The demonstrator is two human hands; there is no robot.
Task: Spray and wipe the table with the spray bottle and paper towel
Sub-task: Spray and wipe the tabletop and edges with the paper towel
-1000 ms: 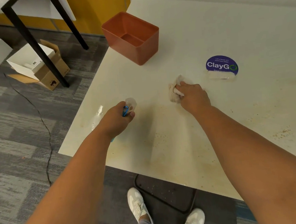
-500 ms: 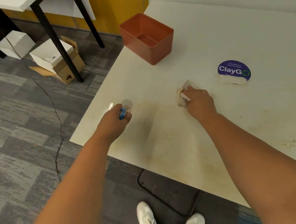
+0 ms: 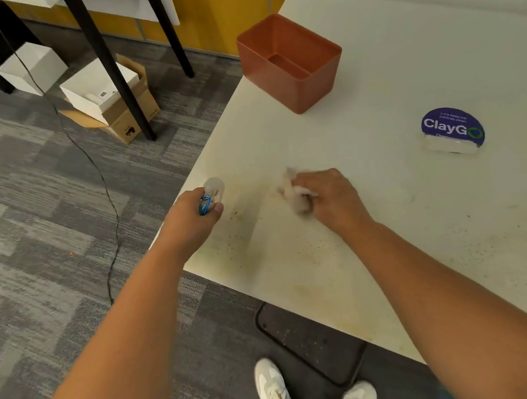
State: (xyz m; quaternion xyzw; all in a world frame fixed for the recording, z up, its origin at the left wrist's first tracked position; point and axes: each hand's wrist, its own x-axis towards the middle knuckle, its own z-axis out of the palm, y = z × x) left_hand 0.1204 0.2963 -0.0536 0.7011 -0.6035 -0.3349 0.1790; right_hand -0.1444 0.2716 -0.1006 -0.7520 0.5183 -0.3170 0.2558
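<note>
left hand (image 3: 193, 220) grips spray bottle (image 3: 211, 194), body hidden | right hand (image 3: 331, 197) clutches blurred paper towel (image 3: 293, 193) on table (image 3: 374, 92)

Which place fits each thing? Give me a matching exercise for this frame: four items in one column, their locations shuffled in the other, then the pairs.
Things:
1. spray bottle
2. paper towel
3. orange bin
4. round ClayGo sticker

Places:
A. standing empty near the table's far left corner
B. crumpled under the right hand, pressed on the tabletop
C. stuck flat on the tabletop, off to the right
D. gripped in the left hand at the table's left edge

Pairs: 1-D, 2-B, 3-A, 4-C
</note>
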